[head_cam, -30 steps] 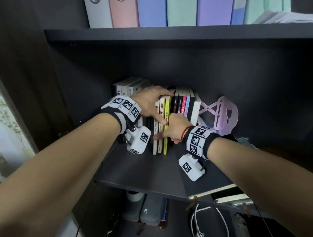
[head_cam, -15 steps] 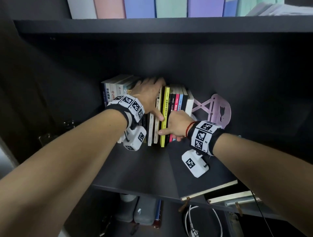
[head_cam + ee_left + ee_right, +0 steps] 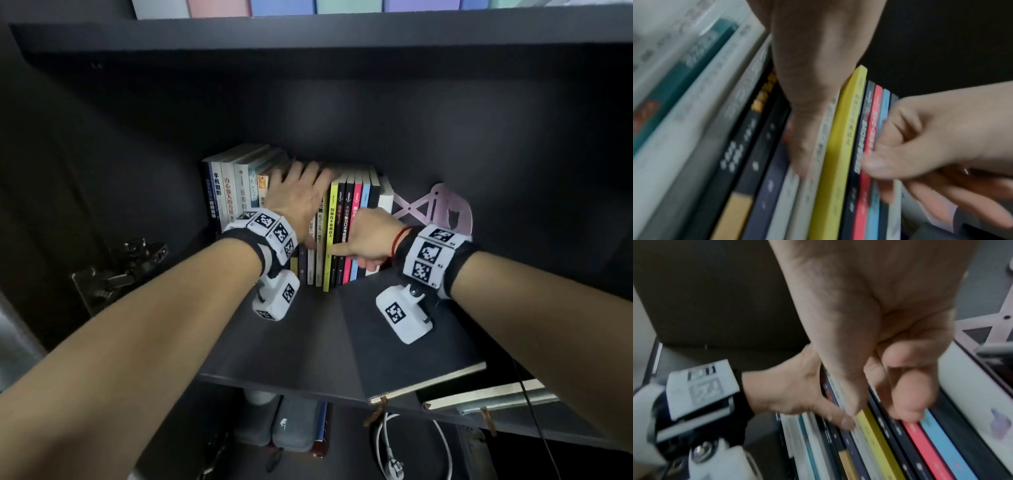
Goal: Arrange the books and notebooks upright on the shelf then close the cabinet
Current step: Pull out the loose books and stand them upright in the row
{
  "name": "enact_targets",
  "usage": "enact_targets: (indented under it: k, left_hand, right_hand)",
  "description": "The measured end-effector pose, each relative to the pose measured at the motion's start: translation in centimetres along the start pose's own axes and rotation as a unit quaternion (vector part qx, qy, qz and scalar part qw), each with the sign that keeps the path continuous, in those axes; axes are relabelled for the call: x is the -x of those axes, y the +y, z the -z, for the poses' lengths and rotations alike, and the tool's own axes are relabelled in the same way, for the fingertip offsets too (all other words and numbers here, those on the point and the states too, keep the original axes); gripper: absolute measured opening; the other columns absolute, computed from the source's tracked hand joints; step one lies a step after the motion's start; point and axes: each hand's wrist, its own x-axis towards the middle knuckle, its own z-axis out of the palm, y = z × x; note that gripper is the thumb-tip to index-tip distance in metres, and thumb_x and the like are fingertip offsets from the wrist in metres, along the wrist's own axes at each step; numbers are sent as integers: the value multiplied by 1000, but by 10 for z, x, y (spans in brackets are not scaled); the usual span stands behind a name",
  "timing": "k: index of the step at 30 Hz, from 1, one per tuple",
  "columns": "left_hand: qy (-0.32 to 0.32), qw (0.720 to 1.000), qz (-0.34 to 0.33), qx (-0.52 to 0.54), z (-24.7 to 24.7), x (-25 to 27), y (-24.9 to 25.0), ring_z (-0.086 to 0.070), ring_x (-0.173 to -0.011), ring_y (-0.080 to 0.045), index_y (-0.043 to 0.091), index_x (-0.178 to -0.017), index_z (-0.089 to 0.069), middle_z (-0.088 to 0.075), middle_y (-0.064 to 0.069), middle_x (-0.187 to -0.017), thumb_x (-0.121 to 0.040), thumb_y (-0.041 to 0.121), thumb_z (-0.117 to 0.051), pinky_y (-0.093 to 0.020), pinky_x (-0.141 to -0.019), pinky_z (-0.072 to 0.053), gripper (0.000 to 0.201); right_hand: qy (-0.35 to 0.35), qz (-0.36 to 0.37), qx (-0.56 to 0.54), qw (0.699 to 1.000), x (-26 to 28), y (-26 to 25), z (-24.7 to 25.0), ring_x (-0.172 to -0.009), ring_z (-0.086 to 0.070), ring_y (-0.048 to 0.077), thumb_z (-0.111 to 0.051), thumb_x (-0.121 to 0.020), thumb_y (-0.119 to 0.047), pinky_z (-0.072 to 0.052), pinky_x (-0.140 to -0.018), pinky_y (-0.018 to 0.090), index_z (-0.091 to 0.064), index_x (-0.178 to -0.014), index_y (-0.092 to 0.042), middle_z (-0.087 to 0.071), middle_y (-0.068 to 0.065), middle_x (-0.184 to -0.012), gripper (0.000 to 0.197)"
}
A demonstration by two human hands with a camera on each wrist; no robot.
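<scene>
A row of thin paperback books (image 3: 342, 219) is seen standing upright at the centre of the head view, on a matt dark shelf (image 3: 281, 342). Their glossy spines are narrow strips of white, black, yellow, red and blue. The yellow book (image 3: 329, 236) stands near the middle of the row, with a red book (image 3: 355, 205) and a blue book (image 3: 365, 198) to its right. A lilac cut-out bookend (image 3: 442, 209), flat with a crossed lattice, is seen just right of the row. Two flat notebooks (image 3: 404, 342) with dark covers and pale page edges are laid on the shelf at the lower right, one partly overhanging the front edge.

The left hand (image 3: 301, 198) is reached in from the lower left, palm down, with its fingers spread flat over the tops of the books left of the yellow one; its thumb (image 3: 801, 146) is pressed along the spines beside the yellow book. Nothing is gripped by it.

The right hand (image 3: 371, 240) is brought in from the right with the wrist level. Its fingers are curled against the spines of the red and blue books, and its thumb (image 3: 846, 386) is laid at the edge of the yellow book. Whether a book is actually pinched cannot be told.
</scene>
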Motion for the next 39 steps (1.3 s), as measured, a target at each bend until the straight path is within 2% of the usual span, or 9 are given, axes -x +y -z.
enact_targets:
  k: [4,8,13,17,24,28,30,34,39]
  left_hand:
    - [-13,998,-8,53,13,-3,-2,-34,-140,-33,30,-151,-24,-39,-6,-150,-48,78,-80,-55,-113,-28,126]
    - [12,998,11,67,17,-7,2,-38,-137,-32,39,-153,-19,-45,-7,-145,-59,69,-81,-55,-111,-30,116]
    - [-2,998,0,63,19,-10,7,-35,-138,-33,46,-155,-5,-41,-11,-148,-64,62,-83,-59,-112,-28,121]
    - [4,996,-34,83,15,-4,9,-35,-141,-30,43,-156,-9,-38,-1,-155,-68,58,-83,-61,-112,-27,116]
    - [-17,997,4,79,26,-8,17,-46,-134,-27,34,-152,-29,-51,1,-145,-67,55,-85,-54,-106,-37,104]
    - [-2,995,30,94,36,-2,29,-56,-121,-27,29,-145,-40,-63,-4,-128,-72,62,-79,-46,-98,-44,89]
    - [48,994,22,99,40,2,37,-55,-119,-27,25,-136,-48,-64,-4,-123,-75,62,-75,-45,-97,-41,76]
    - [136,983,-20,120,43,12,59,-52,-117,-27,24,-119,-57,-58,-2,-121,-78,45,-74,-43,-93,-41,49]
    - [22,976,-15,217,44,25,77,-65,-99,-23,31,-96,-63,-68,5,-102,-85,38,-68,-34,-80,-49,14]
  right_hand:
    - [-75,-70,-53,993,3,22,32,-57,-67,25,-78,-88,-41,-54,-55,32,-69,-90,1,-76,11,-68,44]
    - [-46,-97,-59,992,8,38,56,-33,-48,15,-73,-93,-39,-40,-38,21,-62,-75,-6,-64,5,-47,40]
    - [58,-74,-57,994,1,33,51,-49,-69,8,-84,-82,-38,-52,-50,20,-71,-92,-13,-77,1,-76,30]
    - [54,-62,-137,987,-7,34,44,-75,-79,19,-82,-84,-6,-66,-74,34,-73,-111,-3,-78,11,-102,29]
    - [3,-42,-75,996,7,49,42,-94,-75,29,-75,-91,-11,-64,-79,45,-55,-136,-8,-68,15,-125,49]
    - [19,-67,-106,992,12,68,39,-44,-62,17,-77,-90,-13,-49,-41,25,-36,-150,-12,-70,19,-94,73]
    - [11,-105,-72,992,16,72,36,-46,-61,21,-80,-88,-21,-56,-46,30,-39,-148,-9,-74,21,-81,74]
    - [-6,-81,-59,995,20,65,33,-69,-65,26,-79,-87,-23,-60,-60,34,-68,-104,-11,-69,12,-81,23]
    - [-49,-63,32,996,35,53,32,-51,-54,16,-67,-96,-21,-43,-37,19,-70,-119,-17,-60,1,-66,23]
